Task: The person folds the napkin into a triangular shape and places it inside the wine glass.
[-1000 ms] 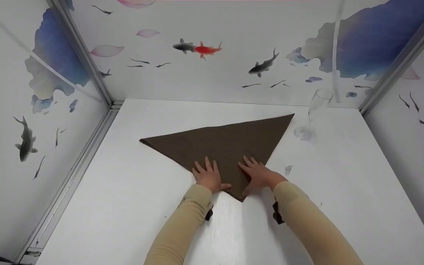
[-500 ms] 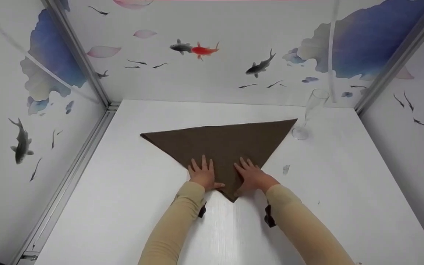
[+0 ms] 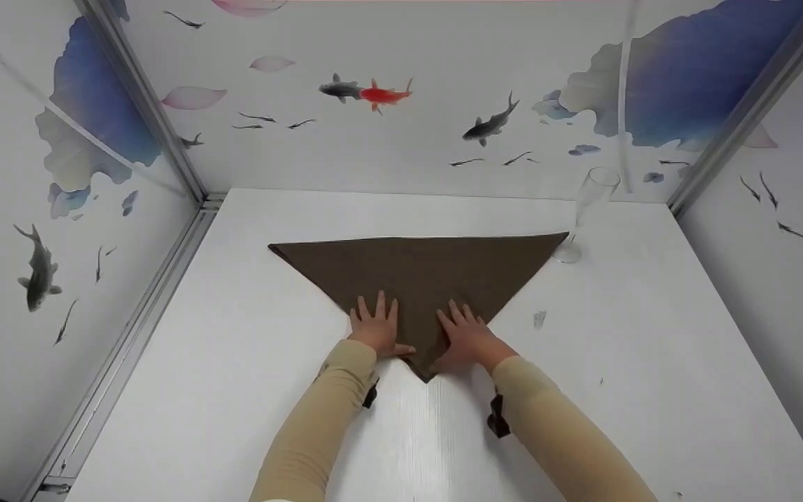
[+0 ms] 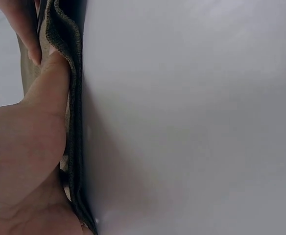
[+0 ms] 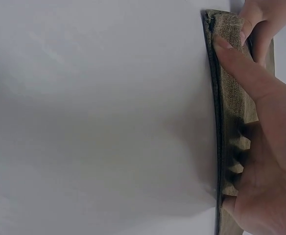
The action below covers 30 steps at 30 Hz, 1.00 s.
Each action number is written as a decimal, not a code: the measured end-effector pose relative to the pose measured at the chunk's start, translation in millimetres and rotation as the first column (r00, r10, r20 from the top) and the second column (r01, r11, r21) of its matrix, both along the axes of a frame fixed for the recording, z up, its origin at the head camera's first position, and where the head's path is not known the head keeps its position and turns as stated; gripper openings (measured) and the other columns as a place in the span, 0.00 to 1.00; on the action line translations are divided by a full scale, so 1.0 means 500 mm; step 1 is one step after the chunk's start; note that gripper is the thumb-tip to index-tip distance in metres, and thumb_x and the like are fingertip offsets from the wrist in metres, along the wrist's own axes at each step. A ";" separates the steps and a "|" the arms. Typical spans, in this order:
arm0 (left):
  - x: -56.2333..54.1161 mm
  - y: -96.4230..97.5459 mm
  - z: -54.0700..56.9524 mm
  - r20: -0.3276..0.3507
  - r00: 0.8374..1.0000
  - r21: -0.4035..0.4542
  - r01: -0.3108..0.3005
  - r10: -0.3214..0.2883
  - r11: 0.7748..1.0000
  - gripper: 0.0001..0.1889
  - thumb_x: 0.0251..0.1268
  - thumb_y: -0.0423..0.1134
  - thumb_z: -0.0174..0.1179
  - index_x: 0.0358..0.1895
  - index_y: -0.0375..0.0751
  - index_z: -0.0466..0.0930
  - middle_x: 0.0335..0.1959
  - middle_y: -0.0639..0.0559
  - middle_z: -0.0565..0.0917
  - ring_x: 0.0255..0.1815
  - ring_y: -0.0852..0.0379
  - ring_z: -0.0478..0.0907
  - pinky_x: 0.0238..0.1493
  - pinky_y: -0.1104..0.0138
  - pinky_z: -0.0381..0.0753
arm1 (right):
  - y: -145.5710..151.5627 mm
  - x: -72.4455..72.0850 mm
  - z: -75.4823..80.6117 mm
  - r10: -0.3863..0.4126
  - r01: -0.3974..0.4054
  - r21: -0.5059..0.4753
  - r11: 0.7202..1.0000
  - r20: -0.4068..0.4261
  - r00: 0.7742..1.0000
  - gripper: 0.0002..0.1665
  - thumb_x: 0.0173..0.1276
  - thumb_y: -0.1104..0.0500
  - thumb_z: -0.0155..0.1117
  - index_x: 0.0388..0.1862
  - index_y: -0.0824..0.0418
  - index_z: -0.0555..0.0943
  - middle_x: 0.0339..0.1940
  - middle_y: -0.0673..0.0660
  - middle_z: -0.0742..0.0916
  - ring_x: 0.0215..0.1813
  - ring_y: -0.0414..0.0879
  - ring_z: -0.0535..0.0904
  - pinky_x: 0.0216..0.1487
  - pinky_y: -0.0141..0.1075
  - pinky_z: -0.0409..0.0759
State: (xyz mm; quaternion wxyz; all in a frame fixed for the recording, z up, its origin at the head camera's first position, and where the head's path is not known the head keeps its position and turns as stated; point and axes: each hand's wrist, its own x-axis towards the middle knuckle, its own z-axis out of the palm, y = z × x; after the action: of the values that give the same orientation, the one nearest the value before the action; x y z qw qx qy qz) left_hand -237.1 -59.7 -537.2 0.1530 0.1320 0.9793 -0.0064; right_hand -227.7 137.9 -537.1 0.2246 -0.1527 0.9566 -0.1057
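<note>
A brown cloth [image 3: 401, 268], folded into a triangle, lies flat on the white table with its long edge at the back and one corner toward the person. On its left slanting edge rests my left hand [image 3: 375, 329], fingers spread and straight, thumb pointing toward the near corner. My right hand [image 3: 470, 339] presses on the opposite slanting edge, its fingers also extended. Layered cloth edges [image 4: 74, 98] show beside the left thumb in the left wrist view. In the right wrist view the right thumb [image 5: 241, 66] lies on the cloth near its corner.
A clear, tall stemmed glass [image 3: 586, 213] stands at the back right, its base beside the cloth's right corner. White panels with painted fish [image 3: 488, 129] enclose the table [image 3: 652, 335] at the back and sides. A small grey mark [image 3: 539, 319] is on the tabletop.
Both hands have turned the cloth clockwise, so its back edge is now nearly level. Its right corner came nearer to the glass base, and the near corner shifted left.
</note>
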 end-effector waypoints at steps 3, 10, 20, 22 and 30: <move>0.001 -0.008 0.001 -0.002 1.000 0.003 0.018 -0.018 1.000 0.55 0.55 0.73 0.56 0.78 0.42 0.49 0.78 0.37 0.46 0.73 0.26 0.45 0.68 0.42 0.56 | -0.009 0.006 -0.002 -0.011 0.011 0.010 1.000 -0.004 1.000 0.65 0.54 0.33 0.71 0.79 0.61 0.50 0.79 0.65 0.48 0.78 0.64 0.40 0.73 0.58 0.48; 0.006 -0.020 0.006 -0.012 0.999 0.034 0.044 -0.043 0.998 0.55 0.55 0.72 0.58 0.77 0.40 0.51 0.77 0.36 0.48 0.73 0.26 0.46 0.68 0.41 0.56 | -0.022 0.014 -0.005 -0.041 0.042 0.018 0.999 -0.006 0.999 0.66 0.54 0.32 0.71 0.79 0.62 0.50 0.79 0.66 0.48 0.77 0.65 0.41 0.72 0.58 0.48; 0.009 -0.029 0.009 -0.030 0.997 0.039 0.069 -0.067 0.997 0.55 0.54 0.71 0.59 0.77 0.40 0.51 0.77 0.37 0.49 0.73 0.26 0.47 0.68 0.41 0.57 | -0.033 0.024 -0.003 -0.063 0.063 0.014 0.998 -0.007 0.998 0.66 0.54 0.32 0.71 0.79 0.62 0.51 0.79 0.66 0.48 0.77 0.65 0.41 0.72 0.59 0.48; 0.010 -0.030 0.008 -0.034 0.997 0.037 0.074 -0.073 0.997 0.55 0.54 0.71 0.59 0.77 0.40 0.51 0.77 0.37 0.49 0.73 0.26 0.47 0.68 0.41 0.57 | -0.034 0.027 -0.003 -0.064 0.064 0.015 0.998 -0.011 0.998 0.66 0.54 0.32 0.71 0.79 0.63 0.51 0.79 0.66 0.48 0.77 0.66 0.41 0.72 0.59 0.48; 0.017 -0.031 0.000 -0.033 0.996 0.017 0.088 -0.087 0.996 0.54 0.56 0.72 0.57 0.77 0.40 0.51 0.77 0.37 0.48 0.73 0.26 0.46 0.68 0.41 0.56 | -0.033 0.036 -0.007 -0.060 0.060 0.044 0.997 -0.005 0.998 0.65 0.54 0.33 0.71 0.78 0.64 0.52 0.79 0.67 0.48 0.77 0.67 0.42 0.71 0.60 0.51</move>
State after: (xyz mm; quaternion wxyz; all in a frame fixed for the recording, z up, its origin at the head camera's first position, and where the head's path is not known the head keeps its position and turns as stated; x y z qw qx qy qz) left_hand -228.4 -75.3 -537.2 0.1356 0.1760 0.9750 -0.0064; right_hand -209.8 121.6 -540.8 0.2229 -0.1193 0.9632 -0.0911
